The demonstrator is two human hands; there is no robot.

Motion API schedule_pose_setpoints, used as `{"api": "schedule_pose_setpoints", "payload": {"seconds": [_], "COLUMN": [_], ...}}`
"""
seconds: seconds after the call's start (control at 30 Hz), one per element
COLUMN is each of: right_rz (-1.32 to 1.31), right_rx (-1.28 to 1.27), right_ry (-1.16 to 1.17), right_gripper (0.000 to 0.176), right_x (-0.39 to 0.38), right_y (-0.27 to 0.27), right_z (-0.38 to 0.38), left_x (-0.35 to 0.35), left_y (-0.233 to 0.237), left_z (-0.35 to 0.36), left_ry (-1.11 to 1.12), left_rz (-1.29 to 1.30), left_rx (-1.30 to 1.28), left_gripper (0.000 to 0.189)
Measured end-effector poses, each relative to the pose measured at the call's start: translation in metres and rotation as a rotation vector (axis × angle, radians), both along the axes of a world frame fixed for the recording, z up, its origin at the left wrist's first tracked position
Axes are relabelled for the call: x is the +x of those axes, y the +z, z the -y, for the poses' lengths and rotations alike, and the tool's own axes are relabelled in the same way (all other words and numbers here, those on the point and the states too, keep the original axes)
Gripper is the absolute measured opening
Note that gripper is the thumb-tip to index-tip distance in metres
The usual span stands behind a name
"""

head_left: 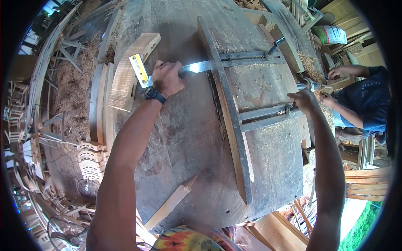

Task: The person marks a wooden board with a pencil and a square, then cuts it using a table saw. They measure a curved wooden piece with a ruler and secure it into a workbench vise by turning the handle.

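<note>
My left hand (168, 78) is closed around a try square with a yellow-and-white stock (139, 70) and a shiny steel blade (199, 67). The blade's tip reaches the long upright board (224, 104). Beside the stock lies a thick angled wood piece (133, 73) with slots cut in it. My right hand (305, 101) is curled at the end of the nearer bar clamp (266, 118), apparently round its handle, which the fingers hide. The farther bar clamp (247, 59) has its dark handle (275, 47) sticking up.
A pointed wood offcut (169, 205) lies on the worn worktable (184, 138) near me. Another person (362, 98) works at the right with both hands near a metal part (309, 85). Stacked curved wood pieces (91, 161) and shavings (73, 96) are on the left.
</note>
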State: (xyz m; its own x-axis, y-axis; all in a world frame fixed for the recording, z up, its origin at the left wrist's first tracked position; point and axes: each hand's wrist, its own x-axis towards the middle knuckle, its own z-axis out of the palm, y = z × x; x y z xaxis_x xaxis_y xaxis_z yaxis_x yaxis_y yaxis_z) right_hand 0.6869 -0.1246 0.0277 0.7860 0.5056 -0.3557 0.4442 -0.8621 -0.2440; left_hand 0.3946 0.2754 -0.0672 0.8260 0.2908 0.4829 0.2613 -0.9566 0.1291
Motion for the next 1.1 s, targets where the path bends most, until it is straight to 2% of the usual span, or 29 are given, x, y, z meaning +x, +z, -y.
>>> {"api": "schedule_pose_setpoints", "payload": {"seconds": [0.23, 0.7, 0.77, 1.1], "right_rz": [0.031, 0.036, 0.042, 0.036], "right_rx": [0.024, 0.005, 0.008, 0.047], "right_ry": [0.020, -0.020, -0.018, 0.019], "right_gripper": [0.055, 0.055, 0.055, 0.052], "right_x": [-0.001, -0.006, -0.004, 0.004], "right_y": [0.000, 0.004, 0.002, -0.008], "right_z": [0.000, -0.003, -0.003, 0.003], "left_x": [0.000, 0.001, 0.002, 0.001], "left_y": [-0.003, -0.004, -0.003, -0.003], "left_z": [-0.001, 0.000, -0.001, -0.002], "left_ry": [-0.020, -0.009, -0.021, -0.049], "left_rz": [0.041, 0.075, 0.093, 0.124], "left_rx": [0.040, 0.079, 0.085, 0.088], "left_gripper": [0.053, 0.041, 0.053, 0.055]}}
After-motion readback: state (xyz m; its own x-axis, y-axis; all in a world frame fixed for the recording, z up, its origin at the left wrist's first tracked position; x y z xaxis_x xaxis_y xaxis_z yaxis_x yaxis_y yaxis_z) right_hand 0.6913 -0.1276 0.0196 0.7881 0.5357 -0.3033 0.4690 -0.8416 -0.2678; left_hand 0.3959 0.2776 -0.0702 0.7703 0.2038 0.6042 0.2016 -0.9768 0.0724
